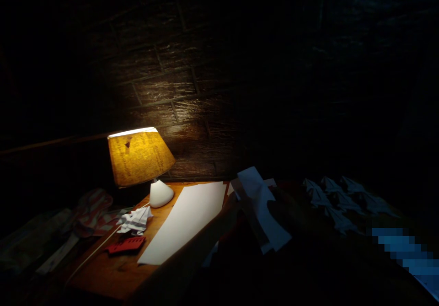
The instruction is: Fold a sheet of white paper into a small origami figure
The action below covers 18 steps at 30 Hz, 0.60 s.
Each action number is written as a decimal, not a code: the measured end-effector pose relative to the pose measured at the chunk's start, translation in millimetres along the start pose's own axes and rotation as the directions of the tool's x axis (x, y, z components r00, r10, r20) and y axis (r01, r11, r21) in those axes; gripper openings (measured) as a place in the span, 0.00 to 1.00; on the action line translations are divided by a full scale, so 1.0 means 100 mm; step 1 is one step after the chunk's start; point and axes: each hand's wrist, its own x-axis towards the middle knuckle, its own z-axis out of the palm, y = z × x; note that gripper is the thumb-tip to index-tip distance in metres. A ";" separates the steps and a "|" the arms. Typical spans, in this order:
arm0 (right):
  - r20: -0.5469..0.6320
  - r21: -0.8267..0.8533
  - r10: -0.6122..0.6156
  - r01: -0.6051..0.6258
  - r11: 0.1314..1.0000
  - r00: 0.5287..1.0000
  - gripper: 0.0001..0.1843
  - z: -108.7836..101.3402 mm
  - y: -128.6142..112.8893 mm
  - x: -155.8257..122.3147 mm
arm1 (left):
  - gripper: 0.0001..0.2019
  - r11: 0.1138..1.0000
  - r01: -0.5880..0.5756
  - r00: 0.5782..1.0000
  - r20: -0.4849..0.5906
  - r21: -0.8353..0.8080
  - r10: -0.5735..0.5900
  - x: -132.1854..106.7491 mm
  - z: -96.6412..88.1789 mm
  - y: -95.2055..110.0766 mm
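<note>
The room is very dark. A folded white paper (258, 195) is held up over the table's middle. My left hand (234, 204) comes up from the lower middle and grips the paper's left edge. My right hand (285, 214) is a dark shape closed over the paper's right side. The fingers of both hands are hard to make out in the shadow.
A lit lamp with a yellow shade (140, 156) stands on the wooden table (109, 274). Beside it lie a flat white sheet (187, 221), a folded paper piece (135, 220) and a red object (125, 245). Several folded paper shapes (338, 201) sit at the right. Striped cloth (92, 210) lies at the left.
</note>
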 end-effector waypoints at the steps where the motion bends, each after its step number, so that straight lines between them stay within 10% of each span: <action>1: -0.003 -0.017 -0.019 0.019 1.000 1.000 0.24 0.01 0.04 0.01 | 0.24 1.000 0.004 1.000 -0.015 0.010 -0.004 0.00 0.02 0.00; 9: -0.056 -0.317 -0.098 0.075 0.945 0.994 0.50 0.08 0.30 0.00 | 0.23 0.998 0.030 0.995 -0.091 -0.063 -0.036 0.07 -0.03 -0.08; 18: 0.072 -0.310 -0.161 0.175 0.934 0.984 0.45 0.11 0.20 0.01 | 0.29 0.999 -0.033 0.978 -0.205 0.037 0.040 -0.01 0.03 -0.03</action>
